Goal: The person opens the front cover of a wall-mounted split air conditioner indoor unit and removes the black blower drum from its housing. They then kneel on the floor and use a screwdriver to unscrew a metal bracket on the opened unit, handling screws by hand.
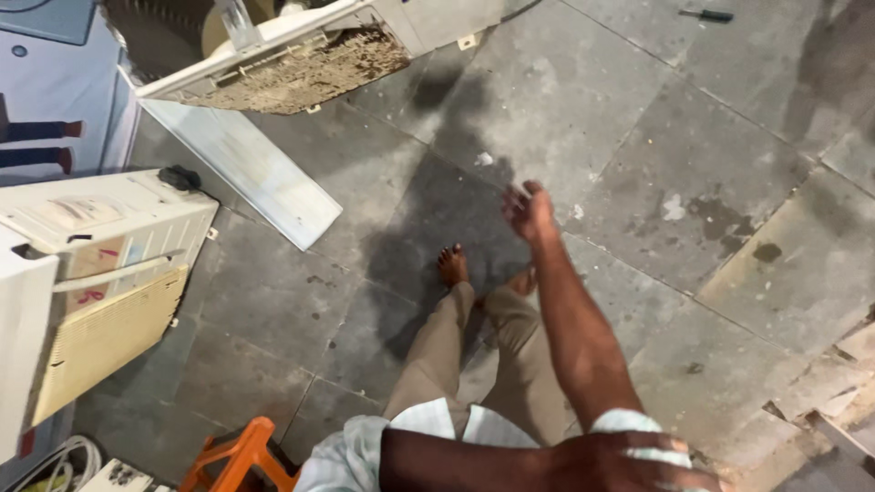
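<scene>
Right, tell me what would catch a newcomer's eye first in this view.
The person's right hand reaches out empty over the grey stone-tiled floor, fingers loosely spread, above their bare feet. At the top left a white air-conditioner casing with a dirt-caked underside lies tilted, a flat white panel on the floor just below it. A second white, yellowed unit stands at the left edge, and a bright orange plastic stool shows at the bottom.

Single view only, head-worn, pitched steeply down past the wearer's chest and legs to the stone floor [638,137]. Floor is seen from standing height, so nothing is close except the right hand [529,211], stretched forward mid-frame. Frame is tilted: air-conditioner unit [100,273] at left edge, orange stool [239,456] cut off at bottom.
</scene>
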`<move>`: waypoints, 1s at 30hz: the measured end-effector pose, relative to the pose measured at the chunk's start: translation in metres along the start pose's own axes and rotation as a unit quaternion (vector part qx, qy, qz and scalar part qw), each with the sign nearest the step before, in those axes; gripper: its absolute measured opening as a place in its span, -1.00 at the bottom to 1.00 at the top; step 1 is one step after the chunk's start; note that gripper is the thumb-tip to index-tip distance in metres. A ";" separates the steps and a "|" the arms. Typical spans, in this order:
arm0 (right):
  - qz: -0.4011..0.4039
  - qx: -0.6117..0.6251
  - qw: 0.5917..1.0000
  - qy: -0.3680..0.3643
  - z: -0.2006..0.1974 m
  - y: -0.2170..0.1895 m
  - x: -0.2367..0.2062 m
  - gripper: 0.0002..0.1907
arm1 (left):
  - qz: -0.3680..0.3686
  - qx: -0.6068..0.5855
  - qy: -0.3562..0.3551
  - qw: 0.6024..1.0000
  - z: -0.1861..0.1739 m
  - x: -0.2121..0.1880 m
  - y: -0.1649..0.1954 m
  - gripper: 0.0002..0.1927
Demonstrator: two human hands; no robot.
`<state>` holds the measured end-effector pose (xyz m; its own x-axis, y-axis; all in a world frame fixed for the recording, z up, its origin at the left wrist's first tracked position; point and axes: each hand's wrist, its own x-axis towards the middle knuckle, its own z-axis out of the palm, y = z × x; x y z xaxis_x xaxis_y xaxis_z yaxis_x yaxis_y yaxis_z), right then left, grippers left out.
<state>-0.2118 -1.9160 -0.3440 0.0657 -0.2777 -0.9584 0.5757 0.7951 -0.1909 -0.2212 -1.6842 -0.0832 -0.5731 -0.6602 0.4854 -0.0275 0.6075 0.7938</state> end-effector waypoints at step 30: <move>-0.386 -0.447 0.365 -0.720 0.101 -0.075 -0.202 -0.49 | -0.445 -0.308 0.804 0.247 -0.316 0.023 -0.519 -0.61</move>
<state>-0.1863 -1.9741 -0.1145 0.8953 -0.0892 0.4365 0.4226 -0.1402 -0.8954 0.0390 -2.1542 -0.3680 0.5146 -0.0340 -0.8567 0.8570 0.0507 0.5128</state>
